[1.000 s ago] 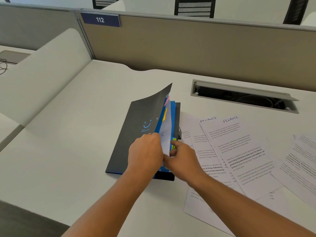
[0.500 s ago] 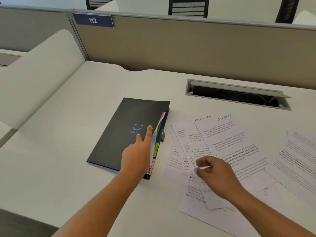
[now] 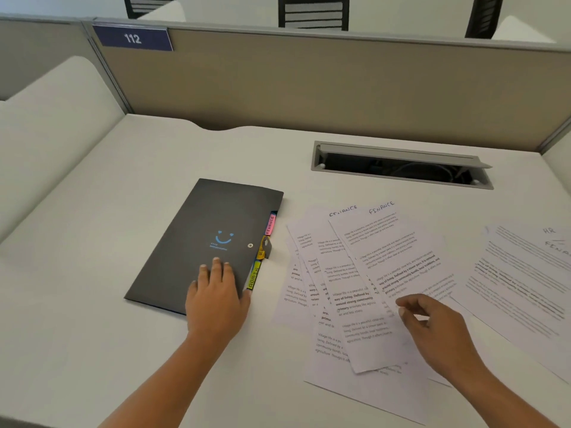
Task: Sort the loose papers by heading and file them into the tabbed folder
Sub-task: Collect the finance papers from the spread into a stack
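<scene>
left hand flat on closed folder | right hand curled over fanned papers

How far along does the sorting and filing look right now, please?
Done: sheets headed FINANCE lie fanned together. In hand: the left hand rests flat on the closed folder; the right hand is at the top sheet, grip unclear. Left: that fan and the right-side pile lie loose, unfiled.

Dark grey tabbed folder: cover, raised a second ago, now shut flat. Left hand has gone from lifting it to lying flat on it. Right hand has left the tabs and is now above the fanned white printed papers.
</scene>
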Motion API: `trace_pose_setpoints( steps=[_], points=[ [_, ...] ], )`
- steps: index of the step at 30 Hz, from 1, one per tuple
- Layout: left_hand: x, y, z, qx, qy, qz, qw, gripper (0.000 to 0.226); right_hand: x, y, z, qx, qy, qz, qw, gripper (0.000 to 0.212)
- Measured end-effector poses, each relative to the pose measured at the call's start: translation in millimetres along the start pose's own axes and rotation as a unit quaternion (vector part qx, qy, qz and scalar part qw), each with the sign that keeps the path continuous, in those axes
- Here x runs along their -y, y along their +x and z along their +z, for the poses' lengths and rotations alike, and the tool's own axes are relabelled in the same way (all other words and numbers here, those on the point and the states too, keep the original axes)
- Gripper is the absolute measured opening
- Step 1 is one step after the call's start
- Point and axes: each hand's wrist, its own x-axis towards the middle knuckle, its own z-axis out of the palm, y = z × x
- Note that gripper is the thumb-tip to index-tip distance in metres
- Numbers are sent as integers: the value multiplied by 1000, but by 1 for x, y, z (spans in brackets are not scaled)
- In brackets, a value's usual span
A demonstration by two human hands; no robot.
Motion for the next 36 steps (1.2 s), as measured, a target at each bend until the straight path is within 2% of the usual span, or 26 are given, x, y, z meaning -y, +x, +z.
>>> trace_pose_setpoints(
  steps=[4,10,14,18,21,28,31,33,36],
  points=[
    [-1,1,2,24,-40,-13,999,66,-19,-3,-5,-10,-35,-32,999,19],
    [-28,-9,-3,-9,-59,29,998,67,-44,-2,-9,17,-88,-45,995,28],
    [-69,-29,-5,-36,-112,103,988,72,-52,2,-13,59,-153,-59,985,53],
    [-111,-54,2,15,-160,172,972,76,-62,4,-11,128,-248,-62,958,81],
    [-139,-63,1,65,-247,143,956,79,-65,5,-11,141,-276,-66,949,94],
    [-185,-69,-10,96,-411,23,906,67,-73,5,-9,132,-277,-77,949,91],
    [-198,-63,-15,128,-486,-49,863,50,-74,7,-10,138,-272,-71,950,98],
    [-205,-58,-17,163,-531,-80,828,23,-72,6,-10,139,-268,-72,951,105],
    [-216,-53,-20,208,-594,-131,766,26,-68,3,-10,139,-269,-94,948,106]
  ],
)
